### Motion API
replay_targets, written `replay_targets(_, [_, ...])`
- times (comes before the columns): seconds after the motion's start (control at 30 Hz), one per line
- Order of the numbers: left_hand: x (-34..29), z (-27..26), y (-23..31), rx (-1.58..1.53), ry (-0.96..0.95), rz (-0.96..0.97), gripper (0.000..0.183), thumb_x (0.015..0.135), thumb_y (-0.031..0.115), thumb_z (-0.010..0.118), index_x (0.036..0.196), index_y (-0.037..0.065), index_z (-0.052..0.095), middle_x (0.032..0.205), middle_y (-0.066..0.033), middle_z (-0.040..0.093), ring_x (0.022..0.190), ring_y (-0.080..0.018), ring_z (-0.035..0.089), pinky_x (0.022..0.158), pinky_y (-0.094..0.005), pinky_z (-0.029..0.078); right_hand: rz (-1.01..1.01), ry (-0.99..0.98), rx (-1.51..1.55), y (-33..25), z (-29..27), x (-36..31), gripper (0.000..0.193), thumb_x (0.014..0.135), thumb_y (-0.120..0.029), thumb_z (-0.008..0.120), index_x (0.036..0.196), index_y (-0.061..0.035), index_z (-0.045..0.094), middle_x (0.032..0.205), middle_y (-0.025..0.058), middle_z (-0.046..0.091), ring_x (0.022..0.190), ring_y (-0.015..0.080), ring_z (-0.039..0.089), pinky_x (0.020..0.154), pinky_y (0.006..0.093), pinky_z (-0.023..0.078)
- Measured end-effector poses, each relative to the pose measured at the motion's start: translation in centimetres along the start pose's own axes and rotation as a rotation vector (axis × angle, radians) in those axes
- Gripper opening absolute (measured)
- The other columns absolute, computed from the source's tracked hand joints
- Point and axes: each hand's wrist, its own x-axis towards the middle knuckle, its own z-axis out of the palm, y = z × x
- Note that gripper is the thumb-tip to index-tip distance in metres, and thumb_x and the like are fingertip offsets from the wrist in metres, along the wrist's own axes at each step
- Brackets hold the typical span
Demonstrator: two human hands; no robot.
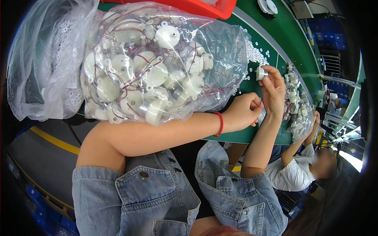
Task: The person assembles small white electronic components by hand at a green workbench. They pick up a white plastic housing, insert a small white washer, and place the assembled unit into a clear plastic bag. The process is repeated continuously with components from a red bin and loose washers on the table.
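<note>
One off-white motor (259, 74), silvery at one end, right grip (274, 93) pinching it, left grip (245, 112) unclear

The scene is viewed from above by a wide fisheye camera worn on the person's head, the left one of a side-by-side pair. It is aimed downward, past a denim jacket (147, 192) framed at close range around six o'clock. The left hand (245, 112) and right hand (274, 91) are taken in somewhat farther off, between two and three o'clock; a more distant co-worker (291, 175) is caught near four o'clock.
</note>
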Motion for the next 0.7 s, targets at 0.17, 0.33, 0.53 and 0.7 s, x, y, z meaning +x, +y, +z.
replay_targets(0.17, [0.0, 0.0, 0.0, -0.006, 0.003, 0.005, 0.012, 0.094, 0.006, 0.055, 0.102, -0.003, 0.054, 0.091, -0.0104, 0.061, 0.069, -0.0156, 0.065, 0.061, -0.0272, 0.056, -0.029, 0.017, -0.086, 0.2, -0.6, 0.1, 0.035, 0.087, -0.003, 0.069, 0.12, 0.0028, 0.059, 0.104, 0.0061, 0.064, 0.089, 0.0092, 0.057, 0.077, 0.0217, 0.043])
replay_targets(0.33, [0.0, 0.0, 0.1, 0.003, 0.012, 0.011, 0.012, 0.094, 0.006, 0.055, 0.102, -0.003, 0.054, 0.091, -0.0103, 0.06, 0.069, -0.0154, 0.065, 0.06, -0.0271, 0.056, -0.015, 0.074, -0.211, 0.3, -0.1, 0.2, 0.033, 0.088, -0.001, 0.067, 0.119, 0.0036, 0.06, 0.101, 0.006, 0.066, 0.088, 0.0084, 0.058, 0.075, 0.0208, 0.044])
replay_targets(0.53, [-0.1, 0.0, 0.0, -0.004, 0.012, 0.022, 0.013, 0.094, 0.006, 0.055, 0.103, -0.003, 0.055, 0.093, -0.0105, 0.061, 0.069, -0.015, 0.065, 0.059, -0.0269, 0.056, -0.044, 0.1, -0.379, 0.7, 0.0, 0.5, 0.027, 0.091, -0.005, 0.066, 0.116, 0.0032, 0.062, 0.094, 0.004, 0.067, 0.084, 0.0066, 0.058, 0.072, 0.0192, 0.044])
replay_targets(0.7, [-0.2, 0.0, 0.1, -0.001, 0.015, 0.028, 0.013, 0.094, 0.006, 0.055, 0.103, -0.003, 0.055, 0.094, -0.0104, 0.061, 0.068, -0.0144, 0.064, 0.059, -0.0269, 0.055, -0.056, 0.152, -0.423, 1.0, 0.5, 0.6, 0.025, 0.091, -0.006, 0.065, 0.114, 0.0024, 0.062, 0.093, 0.0034, 0.067, 0.083, 0.0058, 0.058, 0.071, 0.0188, 0.043])
